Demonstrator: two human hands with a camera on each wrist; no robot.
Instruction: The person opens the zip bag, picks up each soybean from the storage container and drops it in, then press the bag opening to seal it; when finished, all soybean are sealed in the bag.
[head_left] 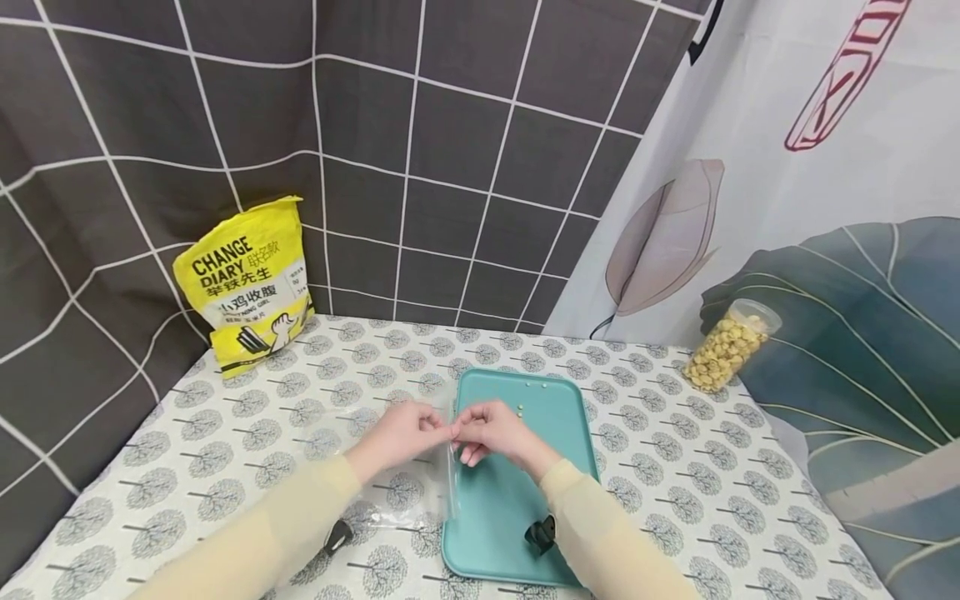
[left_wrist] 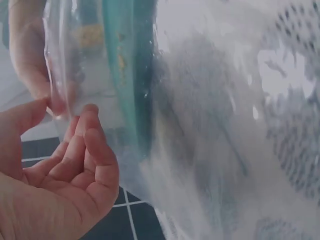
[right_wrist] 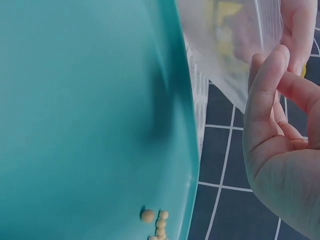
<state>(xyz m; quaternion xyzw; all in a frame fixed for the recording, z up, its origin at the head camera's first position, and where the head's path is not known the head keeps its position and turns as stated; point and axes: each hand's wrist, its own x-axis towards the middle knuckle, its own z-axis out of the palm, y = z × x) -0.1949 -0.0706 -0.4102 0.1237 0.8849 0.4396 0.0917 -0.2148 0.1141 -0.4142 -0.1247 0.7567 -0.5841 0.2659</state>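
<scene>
The left hand and the right hand meet fingertip to fingertip, both pinching the rim of a clear bag near its zip strip. The bag hangs at the left edge of the teal tray, partly over the worktop. Whether the strip is parted or pressed together at the fingertips cannot be told.

Handling this film well probably calls for a light pinch, one hand steadying the rim while the other works along the strip; with both layers so clear, feeling for the ridges should serve better than looking. Pulling evenly, and not straight down, should spare the thin film a tear. Small balls lie loose on the tray, so the wrists are best held clear of its rim, lest a knock send them rolling. The jar and the yellow packet stand well apart.
</scene>
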